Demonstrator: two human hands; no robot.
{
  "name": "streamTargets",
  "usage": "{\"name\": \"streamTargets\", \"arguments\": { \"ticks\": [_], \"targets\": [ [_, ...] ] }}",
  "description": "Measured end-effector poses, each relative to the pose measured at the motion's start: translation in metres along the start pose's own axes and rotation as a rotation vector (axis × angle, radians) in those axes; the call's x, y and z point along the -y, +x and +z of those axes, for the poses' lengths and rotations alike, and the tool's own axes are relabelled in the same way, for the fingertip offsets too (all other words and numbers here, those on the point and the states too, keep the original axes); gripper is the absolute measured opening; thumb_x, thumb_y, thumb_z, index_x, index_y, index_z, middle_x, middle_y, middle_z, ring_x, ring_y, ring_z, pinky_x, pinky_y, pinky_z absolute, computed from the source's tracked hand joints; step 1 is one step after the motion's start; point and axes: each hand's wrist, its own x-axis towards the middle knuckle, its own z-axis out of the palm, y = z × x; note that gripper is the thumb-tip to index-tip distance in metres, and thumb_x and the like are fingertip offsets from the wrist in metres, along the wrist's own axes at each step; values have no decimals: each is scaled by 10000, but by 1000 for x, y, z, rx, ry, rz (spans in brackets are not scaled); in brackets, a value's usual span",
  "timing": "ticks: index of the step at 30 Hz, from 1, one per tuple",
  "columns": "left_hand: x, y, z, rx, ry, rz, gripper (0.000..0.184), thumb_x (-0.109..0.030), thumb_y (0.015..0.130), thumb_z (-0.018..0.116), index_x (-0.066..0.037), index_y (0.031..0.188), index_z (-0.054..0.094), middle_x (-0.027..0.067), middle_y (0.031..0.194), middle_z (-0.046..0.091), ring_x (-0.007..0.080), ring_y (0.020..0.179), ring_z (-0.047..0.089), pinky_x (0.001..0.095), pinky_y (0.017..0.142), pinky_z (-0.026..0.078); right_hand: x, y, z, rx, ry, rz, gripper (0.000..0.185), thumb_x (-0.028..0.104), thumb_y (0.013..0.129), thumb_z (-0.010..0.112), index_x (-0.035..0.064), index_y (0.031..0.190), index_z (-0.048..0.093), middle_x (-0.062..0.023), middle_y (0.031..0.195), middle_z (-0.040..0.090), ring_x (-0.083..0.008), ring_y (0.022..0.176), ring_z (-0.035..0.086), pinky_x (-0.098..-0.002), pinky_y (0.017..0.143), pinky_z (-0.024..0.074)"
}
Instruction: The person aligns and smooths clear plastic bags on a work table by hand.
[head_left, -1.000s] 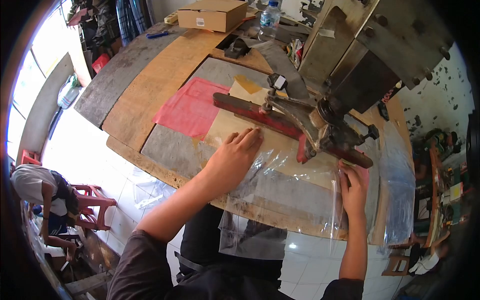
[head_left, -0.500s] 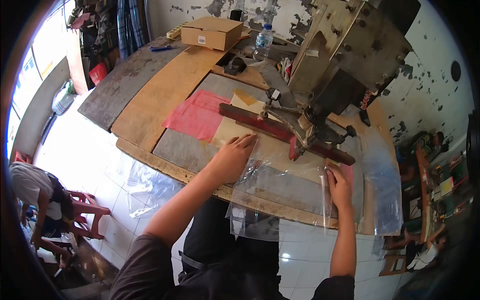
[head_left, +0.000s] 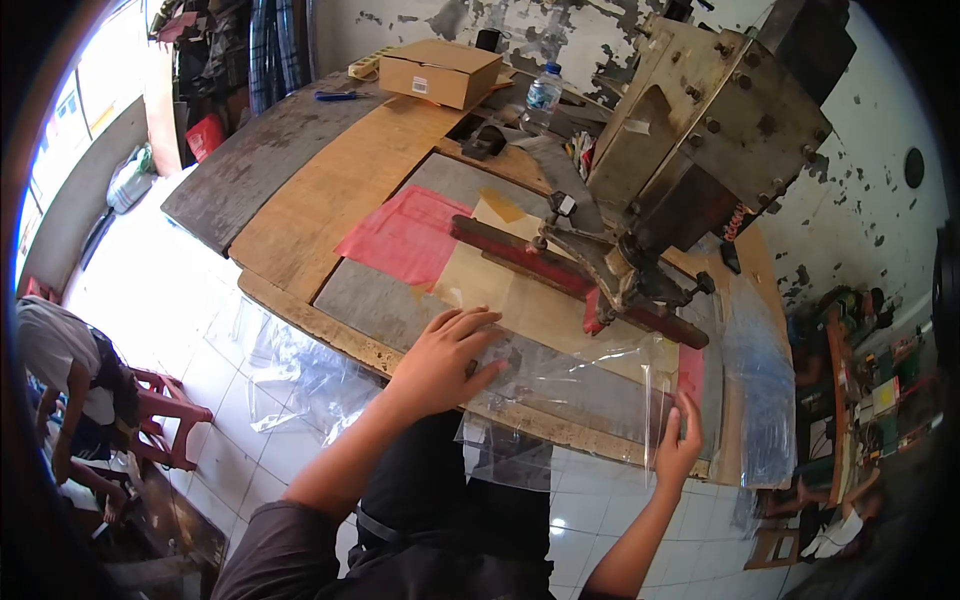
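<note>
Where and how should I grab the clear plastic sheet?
I'd pinch the clear plastic sheet at its near edge, coming from the person's side, one finger above and one below. That edge hangs past the table's front rim, so both faces look reachable there, and the grip stays away from the machine's bar on the far side.
</note>
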Motion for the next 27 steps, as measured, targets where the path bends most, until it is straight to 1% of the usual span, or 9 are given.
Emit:
{"name": "streamTargets", "arguments": {
  "ticks": [1,2,5,10,13,15,17,25,27],
  "targets": [
    [-5,-2,-3,-34,10,-1,410,-308,945,780,-80,1280,715,124,1436,651,342,1382,580,504,1176,434,-2,-6,1,-62,52,45,291,142,1071,617,-19,1297,705,-177,1276,740,-323,1175,707,-421,1045,522],
    [-8,-4,-4,-71,20,-2,411,-316,933,793,-91,1269,722,115,1419,661,328,1379,588,512,1170,435,-4,-10,1,-64,48,48,291,142,1071,617,-19,1297,705,-177,1276,740,-323,1175,707,-421,1045,522],
    [-10,-3,-3,-105,18,19,422,-315,901,821,-114,1260,730,91,1384,678,310,1375,599,513,1161,438,0,-9,6,-202,-45,-13,232,138,1067,620,-32,1180,730,-170,1157,754,-320,1087,713,-417,985,530],
    [-10,-4,-7,-129,30,28,459,-320,852,856,-127,1249,733,71,1353,694,288,1337,620,500,1145,442,-10,-12,7,-250,-37,-29,188,109,1053,624,-35,1109,731,-158,1085,750,-311,1016,715,-408,935,544],
    [-9,-6,-8,-120,27,44,479,-330,829,872,-135,1244,735,59,1344,700,279,1311,631,494,1136,446,-13,-14,9,-311,-10,-36,190,99,1067,593,-37,1075,725,-153,1037,745,-309,968,717,-403,895,549],
    [-9,-6,-9,-107,37,55,488,-335,818,881,-140,1241,737,52,1341,702,275,1298,636,490,1131,448,-12,-16,9,-335,-10,-26,196,103,1071,589,-38,1068,724,-150,1031,744,-305,966,715,-402,891,548],
    [-10,-4,-9,-116,40,86,506,-378,816,884,-139,1238,738,57,1309,699,274,1252,651,478,1129,451,-14,-18,10,-376,-16,-19,215,122,1084,581,-39,1051,720,-141,1016,739,-291,955,709,-397,883,544],
    [-14,-3,-11,-103,57,82,502,-378,810,890,-152,1235,744,41,1301,706,266,1245,653,466,1120,456,-17,-18,9,-402,12,11,187,92,1074,593,-51,1044,711,-143,1019,734,-286,963,705,-392,890,543],
    [-13,-3,-10,-106,56,84,499,-376,811,890,-154,1234,745,40,1301,707,264,1244,654,465,1119,457,-19,-16,9,-392,-17,-76,183,79,1069,595,-58,1058,715,-151,1050,735,-293,980,705,-398,892,547]
  ]
}}
